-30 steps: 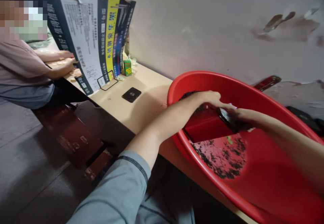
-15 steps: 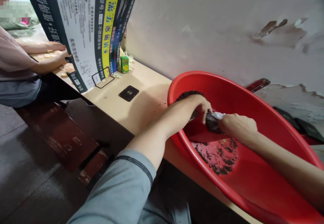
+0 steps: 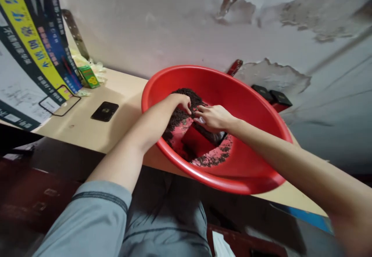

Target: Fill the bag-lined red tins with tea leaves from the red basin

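Note:
A large red basin (image 3: pixel 250 172) on the table holds a heap of dark loose leaf-like bits (image 3: pixel 186 93) at its far left, with more scattered over its bottom. Inside it stands a red box (image 3: pixel 197 141) beside a dark pouch (image 3: pixel 213 136) with a whitish top. My left hand (image 3: pixel 185 104) is at the heap with its fingers curled; what they hold, if anything, is hidden. Closed around the pouch's whitish top, my right hand (image 3: pixel 213 117) is just right of the left one.
On the table (image 3: pixel 124 90) lie a black square lid (image 3: pixel 105 111) and a small green box (image 3: pixel 88 76). A printed cardboard panel (image 3: pixel 26 55) stands at left. Black boxes (image 3: pixel 271 96) sit behind the basin by the wall.
The view has swung right, and the other person is out of sight. My left hand has moved from the pouch to the heap. The pouch and my right hand now lie lower beside the red box.

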`<state>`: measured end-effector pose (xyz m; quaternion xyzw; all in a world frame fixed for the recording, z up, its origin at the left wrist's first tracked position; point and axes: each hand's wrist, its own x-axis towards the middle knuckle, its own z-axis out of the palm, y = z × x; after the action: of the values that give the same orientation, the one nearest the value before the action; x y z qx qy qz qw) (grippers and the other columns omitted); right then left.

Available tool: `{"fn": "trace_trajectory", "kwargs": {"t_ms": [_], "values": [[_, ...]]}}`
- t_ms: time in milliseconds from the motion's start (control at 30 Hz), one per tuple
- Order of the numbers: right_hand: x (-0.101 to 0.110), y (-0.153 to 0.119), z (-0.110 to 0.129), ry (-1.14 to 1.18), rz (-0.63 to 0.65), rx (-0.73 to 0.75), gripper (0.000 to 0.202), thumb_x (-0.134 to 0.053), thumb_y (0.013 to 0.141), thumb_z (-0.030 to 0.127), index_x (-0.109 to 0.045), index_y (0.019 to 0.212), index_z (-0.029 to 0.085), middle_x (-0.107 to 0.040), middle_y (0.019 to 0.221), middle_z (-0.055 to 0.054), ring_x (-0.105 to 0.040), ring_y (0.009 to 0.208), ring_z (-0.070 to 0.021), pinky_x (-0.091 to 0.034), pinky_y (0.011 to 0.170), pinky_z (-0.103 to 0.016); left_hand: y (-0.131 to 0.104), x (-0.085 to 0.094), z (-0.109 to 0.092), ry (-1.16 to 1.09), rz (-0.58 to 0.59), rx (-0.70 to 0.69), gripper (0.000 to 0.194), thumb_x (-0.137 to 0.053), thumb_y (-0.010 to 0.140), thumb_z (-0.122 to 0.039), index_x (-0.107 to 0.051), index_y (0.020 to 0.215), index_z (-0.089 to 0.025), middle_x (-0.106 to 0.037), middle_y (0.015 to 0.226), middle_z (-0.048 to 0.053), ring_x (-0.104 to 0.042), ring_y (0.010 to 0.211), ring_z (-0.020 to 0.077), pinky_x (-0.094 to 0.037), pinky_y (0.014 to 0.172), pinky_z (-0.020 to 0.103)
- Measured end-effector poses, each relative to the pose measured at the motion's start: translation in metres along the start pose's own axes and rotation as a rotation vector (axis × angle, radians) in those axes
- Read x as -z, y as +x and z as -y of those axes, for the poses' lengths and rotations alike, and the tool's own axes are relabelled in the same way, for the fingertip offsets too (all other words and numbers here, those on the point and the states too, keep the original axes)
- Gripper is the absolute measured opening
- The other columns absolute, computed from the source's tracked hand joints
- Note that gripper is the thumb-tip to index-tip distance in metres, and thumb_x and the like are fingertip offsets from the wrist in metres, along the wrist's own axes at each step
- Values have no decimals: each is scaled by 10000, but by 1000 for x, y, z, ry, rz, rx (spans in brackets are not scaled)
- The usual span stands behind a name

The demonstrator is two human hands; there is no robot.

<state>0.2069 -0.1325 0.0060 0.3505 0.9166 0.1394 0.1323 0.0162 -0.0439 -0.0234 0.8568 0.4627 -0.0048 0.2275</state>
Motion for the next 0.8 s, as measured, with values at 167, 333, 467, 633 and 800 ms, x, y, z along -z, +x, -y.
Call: {"fn": "trace_trajectory", "kwargs": {"t_ms": [167, 333, 467, 633, 800], "values": [[12, 34, 7, 75, 109, -429, 562, -303, 1051, 465, -777, 1118, 170, -746, 1113, -195, -717, 1047, -319, -508, 805, -364, -2, 16, 3, 98, 13, 92, 620, -675, 871, -441, -612, 1439, -200, -683, 1374, 61, -657, 1152, 211, -488, 950, 228], [15, 56, 7, 228, 166, -658, 386, -532, 950, 353, -754, 1202, 164, -739, 1166, -198, -690, 1141, -311, -497, 919, -363, -18, 29, -4, 53, -125, 156, 472, -645, 927, -362, -672, 1366, -192, -754, 1223, 48, -720, 960, 147, -509, 848, 181], [1, 38, 10, 413, 83, -757, 450, -402, 1014, 374, -656, 1274, 107, -709, 1212, -241, -695, 1134, -323, -516, 918, -386, -40, 35, -41, 43, -307, 88, 294, -575, 959, -302, -804, 1078, -162, -789, 916, 58, -715, 819, 157, -518, 783, 227], [-21, 11, 16, 455, -57, -723, 450, -238, 1061, 381, -539, 1295, 144, -726, 1137, -239, -717, 1039, -345, -526, 850, -430, -82, 9, -79, 197, -269, -91, 332, -690, 900, -460, -810, 1059, -195, -781, 1012, 83, -695, 924, 232, -496, 744, 286], [-16, 10, 15, 448, -99, -612, 368, -317, 1062, 373, -495, 1304, 160, -747, 1066, -206, -724, 941, -310, -494, 777, -358, -91, -17, -79, 437, -233, -193, 346, -693, 927, -452, -791, 1105, -172, -700, 1227, 122, -616, 1125, 283, -477, 878, 345]]}}
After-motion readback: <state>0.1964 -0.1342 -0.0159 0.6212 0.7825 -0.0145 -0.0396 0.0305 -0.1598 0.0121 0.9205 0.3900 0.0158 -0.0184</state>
